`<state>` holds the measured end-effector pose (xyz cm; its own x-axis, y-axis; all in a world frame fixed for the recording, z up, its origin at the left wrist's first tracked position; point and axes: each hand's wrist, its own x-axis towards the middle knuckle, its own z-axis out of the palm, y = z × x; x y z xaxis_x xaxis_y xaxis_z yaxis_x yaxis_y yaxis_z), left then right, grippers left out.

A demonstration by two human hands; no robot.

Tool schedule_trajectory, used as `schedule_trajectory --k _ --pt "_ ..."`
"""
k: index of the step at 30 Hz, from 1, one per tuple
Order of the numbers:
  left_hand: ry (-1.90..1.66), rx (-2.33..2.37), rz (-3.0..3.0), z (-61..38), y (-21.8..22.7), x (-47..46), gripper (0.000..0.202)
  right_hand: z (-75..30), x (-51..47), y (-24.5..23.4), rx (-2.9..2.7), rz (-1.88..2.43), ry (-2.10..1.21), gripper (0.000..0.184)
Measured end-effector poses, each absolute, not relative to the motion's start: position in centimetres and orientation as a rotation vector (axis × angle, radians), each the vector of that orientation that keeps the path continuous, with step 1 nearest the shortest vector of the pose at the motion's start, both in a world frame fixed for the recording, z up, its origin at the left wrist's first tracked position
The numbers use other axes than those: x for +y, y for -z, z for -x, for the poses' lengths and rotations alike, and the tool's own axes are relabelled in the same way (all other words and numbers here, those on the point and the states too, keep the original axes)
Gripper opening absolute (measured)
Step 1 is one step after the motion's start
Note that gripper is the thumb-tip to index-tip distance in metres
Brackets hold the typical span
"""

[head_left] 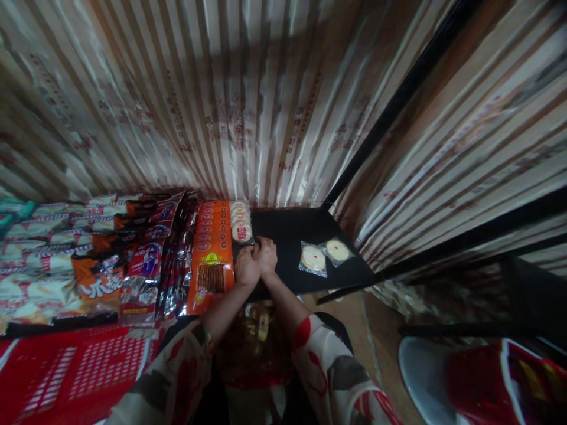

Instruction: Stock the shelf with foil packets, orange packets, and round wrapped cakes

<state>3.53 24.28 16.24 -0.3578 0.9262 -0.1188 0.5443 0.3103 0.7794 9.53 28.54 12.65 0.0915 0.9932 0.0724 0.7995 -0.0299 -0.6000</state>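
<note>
Both hands, left hand (246,267) and right hand (267,255), sit curled together at the row of round wrapped cakes (241,223) on the black shelf (292,227), beside the orange snack pack (212,254); what the fingers hold cannot be told. Cakes look light, brittle, slippery-wrapped: grip by edges. Two loose wrapped cakes (324,256) lie near the shelf's right edge.

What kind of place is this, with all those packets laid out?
Most likely a small shop or snack stall. Rows of packaged snacks lie side by side on a black shelf, both hands rest by a row of round wrapped cakes, and a red shopping basket sits below.
</note>
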Motion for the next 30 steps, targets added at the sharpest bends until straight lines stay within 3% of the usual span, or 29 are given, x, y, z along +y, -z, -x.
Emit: schedule_trajectory --k 6,19,30 --pt "-0.732 1.994 -1.344 -4.9 -17.0 21.1 0.03 -11.0 25.5 -11.8 -1.752 1.847 -0.532 0.034" --pt "-0.741 1.898 -1.462 -7.2 -14.2 14.1 0.035 -13.7 18.8 -9.6 -1.69 1.629 -0.558 0.032" --pt "-0.771 1.724 -1.588 -7.0 -9.4 8.7 0.032 -15.0 13.5 -6.8 -1.91 1.559 -0.547 0.031"
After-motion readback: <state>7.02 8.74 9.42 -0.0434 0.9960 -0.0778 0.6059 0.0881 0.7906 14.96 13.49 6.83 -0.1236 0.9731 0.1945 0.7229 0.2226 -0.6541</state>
